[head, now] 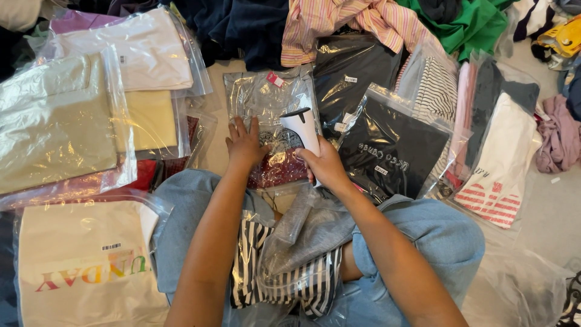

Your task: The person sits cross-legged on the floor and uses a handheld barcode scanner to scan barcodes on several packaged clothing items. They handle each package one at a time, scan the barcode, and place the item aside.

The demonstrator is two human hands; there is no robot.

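bagged clothes cover the floor all around the sitting person, with a cream bagged garment at the left. left hand lies flat with fingers spread on the clear bag with a patterned garment, holding it still just ahead of the knees. right hand is wrapped tight around a white handheld scanner pointing onto this bag, so the scanning step seems in hand, and the next move calls for aiming it at the bag's label.

Light blue denim trousers over both legs; forearms bare, no sleeves, hands ungloved.
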